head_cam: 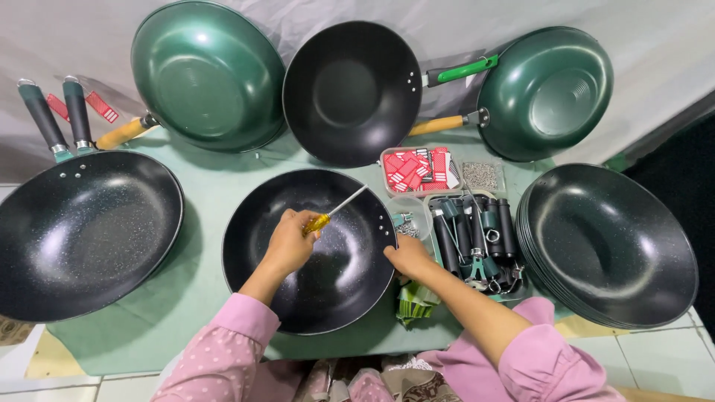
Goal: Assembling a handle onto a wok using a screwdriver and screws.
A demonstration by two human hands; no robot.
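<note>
the left hand point(289, 242) is curled tight around the yellow, translucent handle of a screwdriver point(334, 212), whose thin metal shaft slants up and to the right over the middle pan point(309, 249). that pan is round, deep and black, with a speckled non-stick lining that glints faintly; it lies flat on the green cloth of the tabletop point(201, 246), directly in front of the person. the right hand point(408, 257) rests at the pan's right rim, fingers bent over the edge; whether it pinches anything small there cannot be told. both forearms come out of pink sleeves, the left one dotted with white.

just right of the rim stands a small clear tub point(410, 217) with metal bits inside, and beyond it a heap of dark handles point(477, 238), long and cylindrical, with teal collars and metal ends. above them sits a shallow tray of red-and-white labels point(418, 170) and a clear bag of small silvery screws point(481, 176).

at far right a stack of speckled black pans point(611, 246) is nested together. at left lies a larger black pan point(78, 231) with two dark handles. along the back lean three pans: a glossy green one with a wooden handle point(205, 74), a matte black one with a green handle point(350, 89), and another green one point(547, 91).
</note>
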